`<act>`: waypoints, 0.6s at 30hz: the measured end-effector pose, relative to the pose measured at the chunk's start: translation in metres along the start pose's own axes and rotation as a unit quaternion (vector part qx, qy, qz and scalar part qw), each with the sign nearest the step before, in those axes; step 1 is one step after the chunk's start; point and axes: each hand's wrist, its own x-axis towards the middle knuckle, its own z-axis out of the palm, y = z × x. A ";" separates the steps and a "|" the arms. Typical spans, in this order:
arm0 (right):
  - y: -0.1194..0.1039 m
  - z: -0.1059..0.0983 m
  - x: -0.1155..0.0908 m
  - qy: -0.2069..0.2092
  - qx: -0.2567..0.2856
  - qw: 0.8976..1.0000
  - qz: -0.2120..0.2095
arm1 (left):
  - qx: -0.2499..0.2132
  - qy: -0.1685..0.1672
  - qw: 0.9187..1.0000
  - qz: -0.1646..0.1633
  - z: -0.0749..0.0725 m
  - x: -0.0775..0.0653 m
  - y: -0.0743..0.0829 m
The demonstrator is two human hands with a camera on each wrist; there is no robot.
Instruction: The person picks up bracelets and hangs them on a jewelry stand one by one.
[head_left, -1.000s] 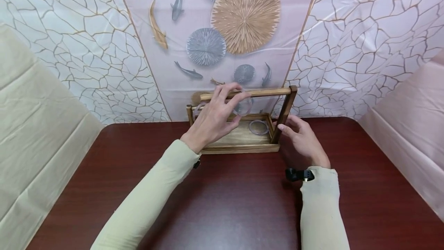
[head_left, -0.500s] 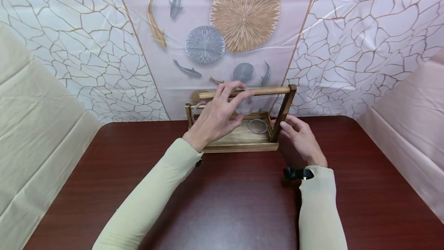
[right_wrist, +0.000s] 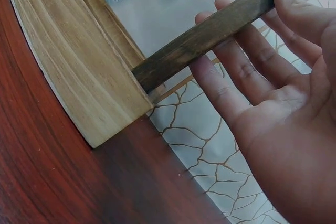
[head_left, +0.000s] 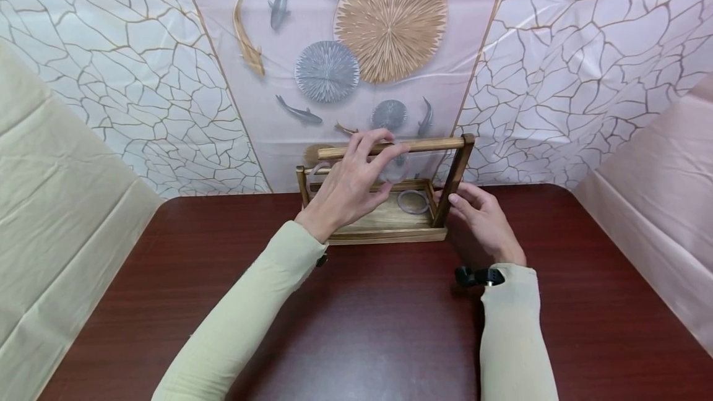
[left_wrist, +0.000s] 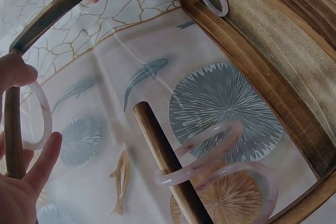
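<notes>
Currently I am monitoring the left hand (head_left: 348,184) pinching a pale bangle (left_wrist: 49,121) at the upper bar (head_left: 434,145); should the right hand (head_left: 486,221), gripping the dark post (right_wrist: 205,38), be slackening, sideways pull could be tipping the wooden stand (head_left: 390,237).

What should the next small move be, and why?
Probably the left hand should ease its bangle along the upper bar toward the dark post: it pinches the bangle at the bar, whose other end looks free, while the right hand holds the post.
</notes>
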 end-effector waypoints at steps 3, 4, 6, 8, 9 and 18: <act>-0.001 0.001 0.000 -0.001 0.002 1.000 0.002 | 0.004 0.000 1.000 -0.001 0.000 0.000 0.000; -0.001 0.001 0.000 0.000 0.003 1.000 0.002 | 0.005 0.001 1.000 0.000 0.000 0.001 0.000; -0.002 0.000 -0.001 -0.002 0.010 1.000 0.000 | 0.007 0.001 1.000 0.001 0.001 0.001 0.001; -0.002 0.000 -0.001 -0.002 0.013 1.000 -0.003 | 0.010 0.002 1.000 0.002 0.002 0.002 0.002; -0.001 0.000 -0.001 -0.002 0.016 1.000 -0.004 | 0.010 0.001 1.000 0.001 0.002 0.003 0.002; -0.001 0.000 0.000 0.002 0.012 1.000 -0.017 | 0.009 0.004 1.000 -0.003 0.007 0.004 0.002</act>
